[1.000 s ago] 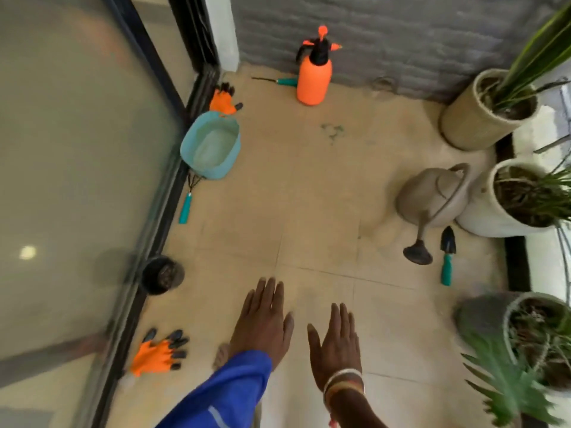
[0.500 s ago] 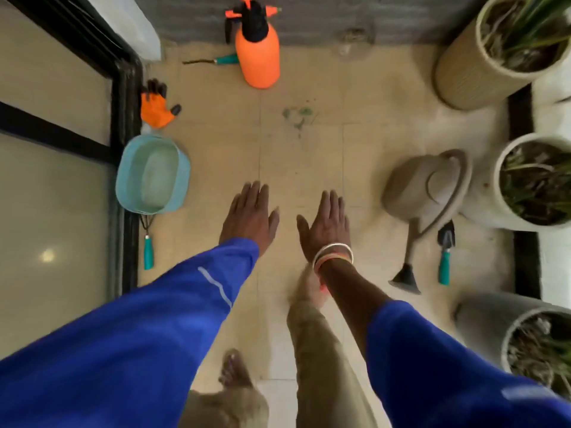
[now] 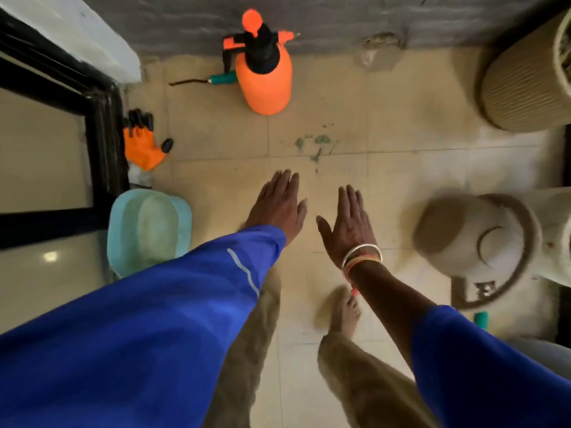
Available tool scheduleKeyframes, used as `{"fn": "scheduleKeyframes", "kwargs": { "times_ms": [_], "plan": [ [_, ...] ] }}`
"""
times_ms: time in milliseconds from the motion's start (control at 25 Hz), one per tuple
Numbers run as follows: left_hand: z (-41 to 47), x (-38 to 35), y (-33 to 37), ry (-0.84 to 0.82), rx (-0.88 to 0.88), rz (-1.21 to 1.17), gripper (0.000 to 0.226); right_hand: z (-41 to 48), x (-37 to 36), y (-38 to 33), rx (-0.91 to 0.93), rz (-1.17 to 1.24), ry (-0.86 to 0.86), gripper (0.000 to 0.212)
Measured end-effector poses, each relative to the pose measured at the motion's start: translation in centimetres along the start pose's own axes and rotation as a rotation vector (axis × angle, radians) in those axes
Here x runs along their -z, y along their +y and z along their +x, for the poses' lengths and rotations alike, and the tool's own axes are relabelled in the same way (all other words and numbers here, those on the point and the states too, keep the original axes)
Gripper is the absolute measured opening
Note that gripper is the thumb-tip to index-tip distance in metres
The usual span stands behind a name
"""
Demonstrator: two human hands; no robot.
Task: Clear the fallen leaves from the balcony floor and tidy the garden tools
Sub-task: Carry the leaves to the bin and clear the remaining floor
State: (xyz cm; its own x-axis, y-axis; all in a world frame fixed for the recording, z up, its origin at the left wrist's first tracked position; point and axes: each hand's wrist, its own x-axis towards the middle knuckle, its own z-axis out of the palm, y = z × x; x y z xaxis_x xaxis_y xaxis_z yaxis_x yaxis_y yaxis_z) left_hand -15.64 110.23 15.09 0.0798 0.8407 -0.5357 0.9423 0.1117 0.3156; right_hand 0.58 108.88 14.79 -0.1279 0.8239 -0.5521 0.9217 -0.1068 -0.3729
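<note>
Both hands empty: left hand (image 3: 278, 205) and right hand (image 3: 349, 223) flat, fingers extended, mid-frame above tan tile floor (image 3: 401, 168), likely lining up on small green leaf scraps (image 3: 315, 143) just above fingertips. Orange pump sprayer (image 3: 262, 75) upright upper centre by wall; orange black-tipped glove (image 3: 143, 146) lies left

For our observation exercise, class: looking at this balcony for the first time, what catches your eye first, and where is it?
The bright orange sprayer stands against the grey wall at the top. Two open, empty hands, left hand and right hand, stretch out over the tiled floor in the middle. An orange glove lies by the door frame on the left, just above a pale blue basin.
</note>
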Motion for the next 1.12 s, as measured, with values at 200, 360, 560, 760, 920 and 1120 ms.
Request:
{"fn": "scheduleKeyframes", "kwargs": {
  "times_ms": [200,360,560,760,920,1120],
  "plan": [
    [6.4,-5.0,-4.4,-0.104,-0.067,0.047,0.062,5.4,-6.7,1.2,0.034,-0.008,-0.097,0.076],
    [11.8,-11.1,-7.2,-0.04,0.022,-0.099,0.063,10.0,-12.5,5.1,0.247,-0.179,-0.237,0.077],
    [15.3,-17.4,-8.4,0.068,0.054,-0.531,0.072,13.9,-19.4,11.4,0.924,-0.552,-0.312,0.089],
    [19.3,-18.5,-5.4,0.042,-0.157,-0.763,0.078,19.7,-19.3,14.1,1.088,-0.65,-0.115,0.077],
    [22.3,-16.6,-5.7,0.279,-0.031,-0.843,0.078,26.8,-14.6,12.2,0.803,-0.705,-0.018,0.079],
    [21.3,-14.6,-9.7,0.332,0.217,-0.935,0.083,25.9,-13.3,9.8,0.842,-0.627,-0.068,0.09]
  ]
}}
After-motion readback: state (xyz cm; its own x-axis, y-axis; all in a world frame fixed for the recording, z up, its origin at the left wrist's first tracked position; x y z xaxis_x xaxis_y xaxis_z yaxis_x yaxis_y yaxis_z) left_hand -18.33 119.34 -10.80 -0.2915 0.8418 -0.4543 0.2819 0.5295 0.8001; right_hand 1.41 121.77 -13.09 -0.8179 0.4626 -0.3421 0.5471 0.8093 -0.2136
